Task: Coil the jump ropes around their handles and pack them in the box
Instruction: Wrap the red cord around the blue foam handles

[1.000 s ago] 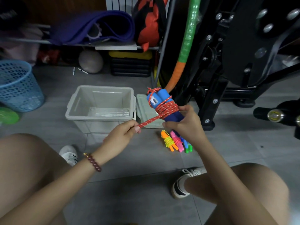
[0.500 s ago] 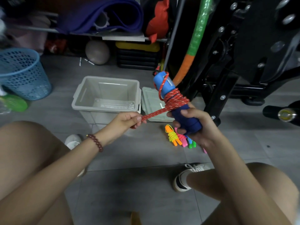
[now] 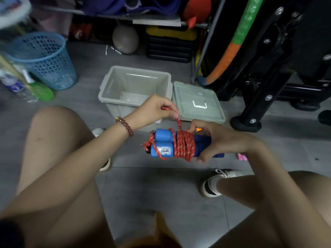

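Two blue jump rope handles (image 3: pixel 162 144) lie side by side, level, in front of me, with red speckled rope (image 3: pixel 184 146) coiled around their middle. My right hand (image 3: pixel 213 140) grips the dark blue ends of the handles. My left hand (image 3: pixel 157 110) pinches the loose rope end just above the coil. The open grey box (image 3: pixel 136 86) stands on the floor behind my hands, with nothing in it. A pink piece of another rope bundle (image 3: pixel 242 156) shows past my right wrist; the rest is hidden.
The box's lid (image 3: pixel 197 102) lies flat to its right. A blue mesh basket (image 3: pixel 44 59) and bottles (image 3: pixel 38 90) stand at left. Black gym equipment (image 3: pixel 268 68) and a green-orange hoop (image 3: pixel 238 36) crowd the right. My knees and white shoes (image 3: pixel 215 183) frame the grey floor.
My right hand has tipped the handles from upright to level and lowered them. My left hand has carried the rope end from the left side up over the coil.
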{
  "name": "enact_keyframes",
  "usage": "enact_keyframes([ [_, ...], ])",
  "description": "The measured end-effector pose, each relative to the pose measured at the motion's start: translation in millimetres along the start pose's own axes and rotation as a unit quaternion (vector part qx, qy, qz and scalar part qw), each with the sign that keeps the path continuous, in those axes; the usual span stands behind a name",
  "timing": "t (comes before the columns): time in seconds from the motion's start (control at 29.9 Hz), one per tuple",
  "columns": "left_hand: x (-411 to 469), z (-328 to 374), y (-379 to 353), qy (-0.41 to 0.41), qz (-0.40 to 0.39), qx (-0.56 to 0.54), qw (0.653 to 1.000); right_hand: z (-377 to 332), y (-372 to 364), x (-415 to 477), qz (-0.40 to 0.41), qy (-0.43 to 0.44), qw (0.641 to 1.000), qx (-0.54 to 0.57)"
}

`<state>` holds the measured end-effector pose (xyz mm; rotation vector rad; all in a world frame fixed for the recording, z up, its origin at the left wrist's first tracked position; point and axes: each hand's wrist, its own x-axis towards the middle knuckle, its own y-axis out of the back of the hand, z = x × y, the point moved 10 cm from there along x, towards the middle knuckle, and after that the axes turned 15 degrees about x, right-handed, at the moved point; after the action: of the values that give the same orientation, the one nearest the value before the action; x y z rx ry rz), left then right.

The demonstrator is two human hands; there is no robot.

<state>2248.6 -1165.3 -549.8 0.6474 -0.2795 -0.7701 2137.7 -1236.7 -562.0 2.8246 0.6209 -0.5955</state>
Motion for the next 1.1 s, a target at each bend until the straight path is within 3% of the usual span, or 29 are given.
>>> enact_keyframes([
  [0.3, -19, 34, 24, -0.076, 0.145, 0.188, 0.968, -6, 29, 7, 0.209, -0.03, 0.951, -0.224],
  [0.43, -27, 43, 26, -0.088, 0.196, 0.195, 0.957, -13, 41, 1, 0.286, -0.007, 0.935, -0.209],
  [0.6, -36, 53, 18, -0.116, 0.238, 0.18, 0.947, -18, 48, -8, 0.324, 0.03, 0.929, -0.175],
  [0.7, -34, 62, 20, -0.129, 0.259, 0.176, 0.941, -30, 52, -14, 0.394, 0.073, 0.892, -0.209],
  [0.94, -20, 49, 17, -0.15, 0.27, 0.172, 0.935, -17, 66, -1, 0.406, 0.077, 0.908, -0.072],
  [1.1, -8, 39, 19, -0.127, 0.289, 0.084, 0.945, -6, 77, 7, 0.4, 0.095, 0.908, 0.084],
])
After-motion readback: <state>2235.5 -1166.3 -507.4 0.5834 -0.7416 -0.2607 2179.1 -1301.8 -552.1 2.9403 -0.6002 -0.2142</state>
